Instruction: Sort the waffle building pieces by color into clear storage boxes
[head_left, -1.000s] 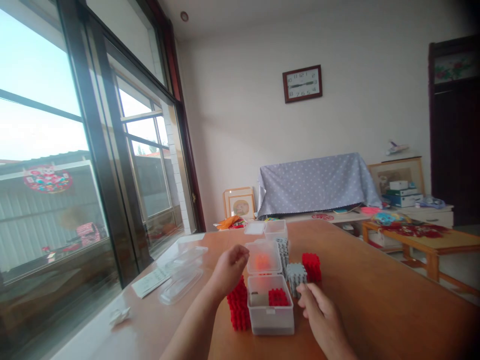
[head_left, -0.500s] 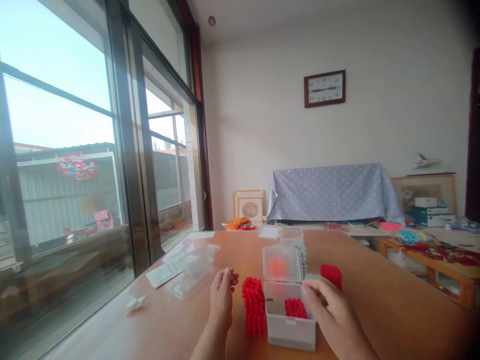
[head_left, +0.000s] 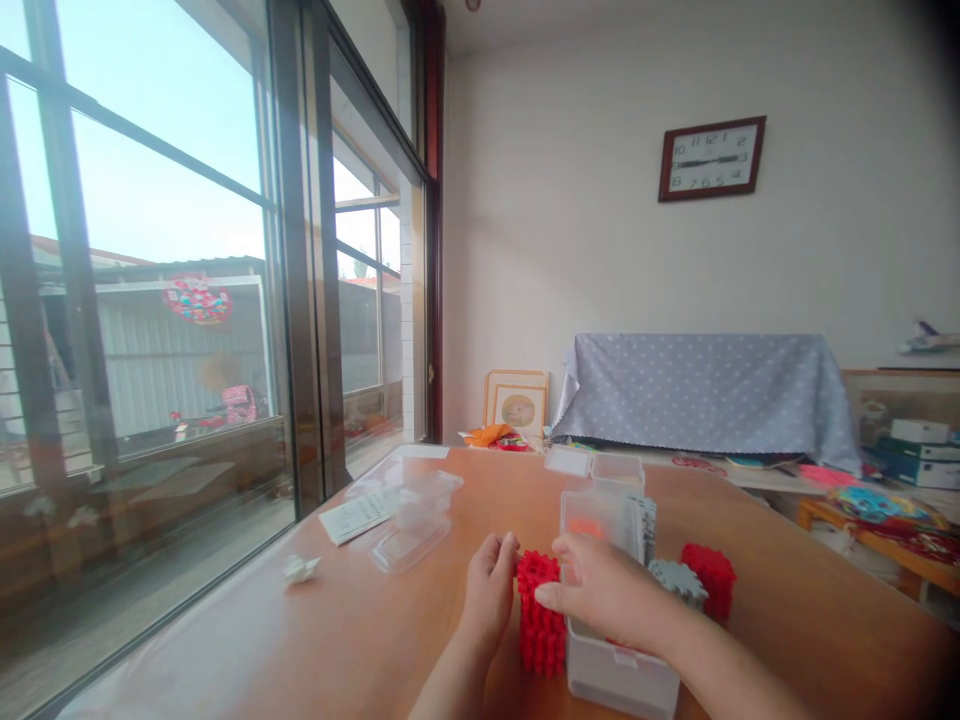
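A stack of red interlocking plastic pieces with notched edges (head_left: 542,640) stands on the table between my hands. My left hand (head_left: 487,590) is closed at the stack's upper left, its fingertips curled; whether they hold anything is hidden. My right hand (head_left: 611,592) reaches over the clear plastic box (head_left: 622,685), with thumb and fingers closed around the upper right of the red stack. The box's lid (head_left: 589,508) is tilted up behind it. My right hand covers most of the box's inside, where a little red shows.
To the right stand a grey stack of notched pieces (head_left: 679,578) and another red stack (head_left: 711,578). Clear lids (head_left: 411,542), a printed sheet (head_left: 360,515) and crumpled paper (head_left: 300,570) lie at left. Another clear box (head_left: 618,470) stands farther back.
My right hand has moved left from the box's right edge, across the box to the red stack. My left hand has come close to the stack. The view has shifted.
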